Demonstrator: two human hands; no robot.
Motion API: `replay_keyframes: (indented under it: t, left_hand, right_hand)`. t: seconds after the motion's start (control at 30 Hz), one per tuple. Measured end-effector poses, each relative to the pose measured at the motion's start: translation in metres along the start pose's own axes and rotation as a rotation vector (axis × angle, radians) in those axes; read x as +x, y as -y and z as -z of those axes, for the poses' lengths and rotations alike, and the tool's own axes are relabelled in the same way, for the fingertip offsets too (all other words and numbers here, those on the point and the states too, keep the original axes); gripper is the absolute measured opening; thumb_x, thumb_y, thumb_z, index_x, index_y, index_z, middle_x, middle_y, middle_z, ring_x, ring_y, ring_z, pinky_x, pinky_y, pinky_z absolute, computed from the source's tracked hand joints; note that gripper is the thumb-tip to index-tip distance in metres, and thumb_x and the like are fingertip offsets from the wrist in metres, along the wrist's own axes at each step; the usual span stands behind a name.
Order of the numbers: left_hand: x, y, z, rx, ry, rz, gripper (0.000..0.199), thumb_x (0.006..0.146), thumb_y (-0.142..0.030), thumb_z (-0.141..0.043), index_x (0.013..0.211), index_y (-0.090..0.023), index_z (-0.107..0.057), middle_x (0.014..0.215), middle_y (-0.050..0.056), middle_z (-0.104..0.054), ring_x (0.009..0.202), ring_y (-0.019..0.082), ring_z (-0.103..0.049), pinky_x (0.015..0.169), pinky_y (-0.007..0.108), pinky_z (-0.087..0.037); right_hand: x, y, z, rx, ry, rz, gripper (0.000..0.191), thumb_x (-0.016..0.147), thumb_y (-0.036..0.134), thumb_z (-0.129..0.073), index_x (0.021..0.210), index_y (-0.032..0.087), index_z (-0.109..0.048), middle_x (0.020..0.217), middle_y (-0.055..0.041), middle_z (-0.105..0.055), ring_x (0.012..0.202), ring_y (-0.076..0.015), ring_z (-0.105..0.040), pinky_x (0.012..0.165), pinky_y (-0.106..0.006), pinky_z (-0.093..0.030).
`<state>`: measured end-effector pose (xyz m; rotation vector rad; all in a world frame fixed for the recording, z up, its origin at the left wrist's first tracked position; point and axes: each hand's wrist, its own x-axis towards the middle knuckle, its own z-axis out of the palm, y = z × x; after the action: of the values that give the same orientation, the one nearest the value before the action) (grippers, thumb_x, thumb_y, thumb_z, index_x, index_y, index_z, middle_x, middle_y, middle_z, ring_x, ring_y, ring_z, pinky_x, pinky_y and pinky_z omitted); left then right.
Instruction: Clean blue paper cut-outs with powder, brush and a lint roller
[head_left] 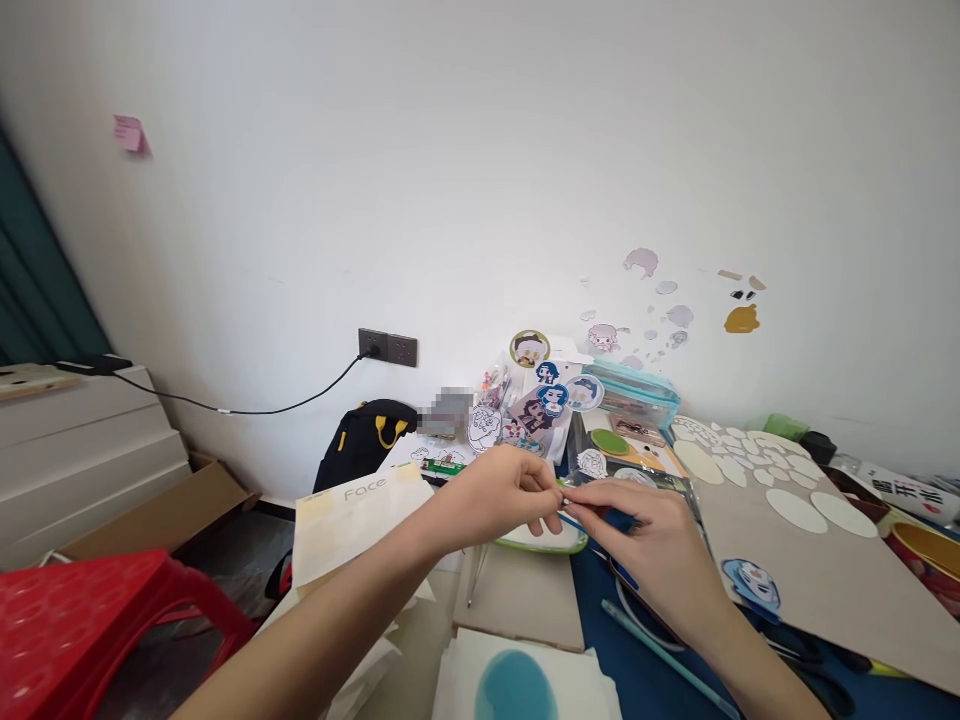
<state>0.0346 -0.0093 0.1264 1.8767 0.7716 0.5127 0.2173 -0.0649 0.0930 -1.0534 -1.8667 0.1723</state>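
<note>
My left hand (511, 492) and my right hand (651, 525) meet fingertip to fingertip above the middle of the table. Both pinch at one spot, where a tiny pale bit shows between the fingers; it is too small to name. Below them lies a white board with a green rim (544, 541), partly covered by my hands. A thin metal-looking stick (475, 580) rests on a brown cardboard piece (529, 600) nearer to me. At the front edge sits a stack of pale sheets with a blue-green oval (517, 688).
Cut-out stickers (551, 398) stand against a white box at the back. On the right are a grey board with pale oval pieces (796, 510), a teal pen (667, 655) and dark-handled scissors (806, 660). A paper marked Face (360, 520) and a red stool (112, 610) are left.
</note>
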Motion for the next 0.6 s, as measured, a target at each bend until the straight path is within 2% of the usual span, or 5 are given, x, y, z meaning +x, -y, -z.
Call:
replay_keyframes:
  t: [0.23, 0.47, 0.6]
  left_hand:
    - [-0.001, -0.0009, 0.001, -0.025, 0.011, -0.004, 0.018, 0.078, -0.028, -0.057, 0.08, -0.014, -0.068, 0.076, 0.006, -0.073, 0.068, 0.016, -0.064, 0.067, 0.027, -0.052]
    - [0.0, 0.0024, 0.0018, -0.047, 0.026, -0.033, 0.024, 0.08, -0.036, -0.062, 0.083, -0.013, -0.068, 0.077, 0.007, -0.072, 0.068, 0.015, -0.064, 0.067, 0.027, -0.052]
    - [0.0008, 0.0012, 0.0032, -0.094, 0.052, -0.007, 0.025, 0.078, -0.038, -0.064, 0.082, -0.014, -0.068, 0.075, 0.006, -0.071, 0.067, 0.014, -0.063, 0.067, 0.027, -0.051]
  right_hand:
    - [0.0001, 0.0, 0.0007, -0.031, 0.001, 0.031, 0.016, 0.087, 0.019, -0.058, 0.087, 0.025, -0.073, 0.08, -0.0006, -0.073, 0.07, -0.0166, -0.068, 0.063, -0.027, -0.054]
    - [0.0012, 0.0011, 0.0, -0.024, -0.034, 0.049, 0.014, 0.085, 0.018, -0.06, 0.088, 0.024, -0.072, 0.079, -0.0006, -0.073, 0.069, -0.0164, -0.068, 0.063, -0.027, -0.054]
    - [0.0019, 0.0026, 0.0004, -0.035, -0.042, 0.066, 0.013, 0.085, 0.019, -0.06, 0.088, 0.024, -0.072, 0.079, -0.0013, -0.072, 0.069, -0.0167, -0.068, 0.062, -0.027, -0.055]
